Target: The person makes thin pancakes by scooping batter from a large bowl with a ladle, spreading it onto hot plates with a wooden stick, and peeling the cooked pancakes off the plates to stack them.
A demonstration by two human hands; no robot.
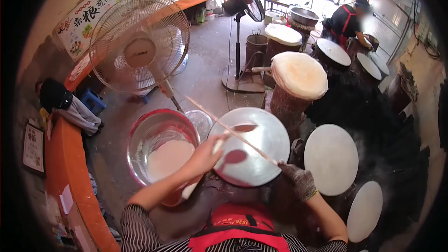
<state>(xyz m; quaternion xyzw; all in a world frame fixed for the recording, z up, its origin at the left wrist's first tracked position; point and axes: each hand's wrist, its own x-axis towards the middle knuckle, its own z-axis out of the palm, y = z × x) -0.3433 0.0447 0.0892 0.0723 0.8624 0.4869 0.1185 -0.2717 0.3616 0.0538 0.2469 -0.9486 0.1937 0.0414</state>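
Observation:
My bare left hand [209, 153] is closed around a pale, handle-like piece [217, 146]; motion blur hides its full shape. It hovers between a metal basin [132, 154] of pale batter [169, 158] and a shiny round metal plate [252, 168]. My right hand [299, 180], in a grey knitted glove, grips the near end of a long thin stick [249, 144] at the plate's right edge. The stick slants across above the plate toward the far left, passing close to my left fingertips. Another pale, flat-looking piece [189, 189] shows below my left forearm, by the basin's rim.
Pale round griddles [331, 159] [365, 211] line my right. Ahead, a stack of thin pancakes [299, 75] rests on a drum-like stand. A standing fan [140, 49] rises beyond the basin; another [242, 0] stands farther off. A person [347, 22] works at the back right.

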